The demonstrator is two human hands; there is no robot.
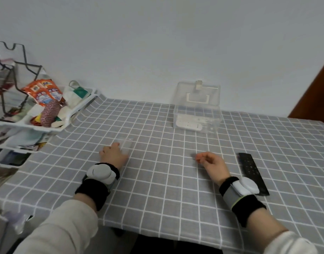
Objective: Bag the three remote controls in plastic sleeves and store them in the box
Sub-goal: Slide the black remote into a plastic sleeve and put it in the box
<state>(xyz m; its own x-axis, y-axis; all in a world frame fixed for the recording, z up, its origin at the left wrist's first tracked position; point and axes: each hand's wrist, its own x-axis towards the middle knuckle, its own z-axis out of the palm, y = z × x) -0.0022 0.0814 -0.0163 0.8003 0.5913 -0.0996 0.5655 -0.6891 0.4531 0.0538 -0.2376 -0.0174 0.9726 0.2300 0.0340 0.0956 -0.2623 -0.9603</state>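
Note:
A clear plastic box [197, 114] with its lid raised stands at the back of the table; white remotes [189, 123] lie inside it. A black remote [252, 172] lies flat on the cloth just right of my right hand [210, 163], whose fingers curl loosely and hold nothing. My left hand [113, 153] rests palm down on the near end of a clear plastic sleeve [126, 143] that lies flat on the table. Both wrists wear black bands with white pads.
A white tiered rack [47, 128] full of packets, twine and bags stands at the table's left edge. The grey checked tablecloth [157, 180] covers the table up to a plain wall. A brown door edge [317, 92] shows at the far right.

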